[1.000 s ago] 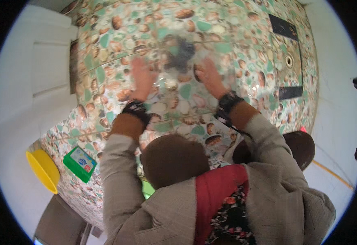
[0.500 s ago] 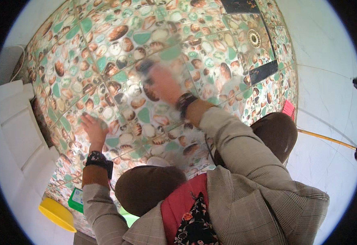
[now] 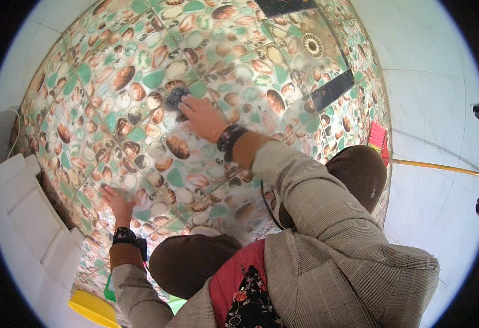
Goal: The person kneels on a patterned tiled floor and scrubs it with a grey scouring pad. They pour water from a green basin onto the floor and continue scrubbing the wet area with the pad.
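The right hand (image 3: pixel 204 117) grips a grey scrubber (image 3: pixel 175 97) on the wet pebble floor (image 3: pixel 141 54) far from the drain (image 3: pixel 312 45), the left hand (image 3: pixel 118 201) lies flat and open, and much floor looks unscrubbed.

The tiled floor (image 3: pixel 141 82) looks glossy and wet; the scrubbing pad (image 3: pixel 175 97) is rough, the jacket sleeve (image 3: pixel 305 191) woven cloth.

So I count two bare hands, left (image 3: pixel 118 203) and right (image 3: pixel 204 117), one dark grey scrubbing pad (image 3: pixel 175 97), one round metal floor drain (image 3: pixel 312 45), one pink-bristled broom (image 3: pixel 379 140), one yellow plastic dish (image 3: pixel 91 309).
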The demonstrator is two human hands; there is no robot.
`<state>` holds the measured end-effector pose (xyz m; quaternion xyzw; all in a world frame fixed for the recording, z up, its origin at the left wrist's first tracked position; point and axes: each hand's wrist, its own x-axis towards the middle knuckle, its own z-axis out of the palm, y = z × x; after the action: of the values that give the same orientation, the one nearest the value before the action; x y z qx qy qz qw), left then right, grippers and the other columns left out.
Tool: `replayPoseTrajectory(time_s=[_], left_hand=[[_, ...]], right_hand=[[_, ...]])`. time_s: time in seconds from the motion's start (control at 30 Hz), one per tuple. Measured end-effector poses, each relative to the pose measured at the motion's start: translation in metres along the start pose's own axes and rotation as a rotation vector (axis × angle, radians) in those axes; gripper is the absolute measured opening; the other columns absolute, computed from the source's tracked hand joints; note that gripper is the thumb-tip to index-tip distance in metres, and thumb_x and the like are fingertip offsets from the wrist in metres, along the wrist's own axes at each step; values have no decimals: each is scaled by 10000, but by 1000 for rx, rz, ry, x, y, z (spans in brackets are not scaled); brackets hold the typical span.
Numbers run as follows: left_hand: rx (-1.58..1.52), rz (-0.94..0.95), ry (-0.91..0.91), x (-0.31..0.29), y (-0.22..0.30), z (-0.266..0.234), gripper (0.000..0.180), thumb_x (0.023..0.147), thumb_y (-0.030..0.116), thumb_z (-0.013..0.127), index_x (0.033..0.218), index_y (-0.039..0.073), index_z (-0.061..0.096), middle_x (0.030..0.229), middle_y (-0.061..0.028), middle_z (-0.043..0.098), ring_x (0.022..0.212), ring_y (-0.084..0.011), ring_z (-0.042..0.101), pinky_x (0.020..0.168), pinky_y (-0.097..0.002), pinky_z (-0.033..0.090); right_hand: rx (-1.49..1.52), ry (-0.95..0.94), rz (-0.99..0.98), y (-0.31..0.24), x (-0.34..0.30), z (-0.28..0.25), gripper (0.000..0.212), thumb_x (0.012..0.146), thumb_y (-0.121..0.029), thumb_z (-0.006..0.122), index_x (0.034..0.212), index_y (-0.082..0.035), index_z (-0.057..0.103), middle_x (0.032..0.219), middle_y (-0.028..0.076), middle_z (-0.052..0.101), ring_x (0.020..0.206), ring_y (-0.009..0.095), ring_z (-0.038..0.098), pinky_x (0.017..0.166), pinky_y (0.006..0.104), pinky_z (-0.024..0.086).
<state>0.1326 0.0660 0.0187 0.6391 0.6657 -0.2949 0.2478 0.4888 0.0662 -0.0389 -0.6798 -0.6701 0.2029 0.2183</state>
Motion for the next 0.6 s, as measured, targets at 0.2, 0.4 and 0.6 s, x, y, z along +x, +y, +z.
replayPoseTrajectory(time_s=[0.2, 0.4, 0.6], left_hand=[[534, 28, 468, 4, -3, 13, 653, 605, 469, 758, 1054, 45, 545, 1050, -93, 515, 987, -242, 509, 826, -347, 437], [65, 51, 104, 23, -26, 30, 1249, 528, 276, 850, 1351, -127, 2, 1409, -354, -19, 1321, -478, 54, 1085, -476, 141], [168, 227, 296, 49, -60, 63, 1228, 546, 277, 843, 1336, -155, 8, 1417, -339, -5, 1334, -454, 22, 1089, -467, 120]], right_hand=[[-116, 258, 593, 154, -7, -118, 382, 790, -193, 558, 1105, 10, 486, 1035, 222, 551, 952, 393, 530, 807, 453, 435], [35, 237, 293, 60, -51, -46, 293, 781, -91, 514, 1065, -24, 494, 1053, 201, 539, 975, 379, 520, 845, 432, 419], [-66, -17, 475, 79, -117, -46, 358, 724, -125, 565, 1076, -63, 533, 1082, 150, 544, 1009, 361, 511, 867, 432, 428]])
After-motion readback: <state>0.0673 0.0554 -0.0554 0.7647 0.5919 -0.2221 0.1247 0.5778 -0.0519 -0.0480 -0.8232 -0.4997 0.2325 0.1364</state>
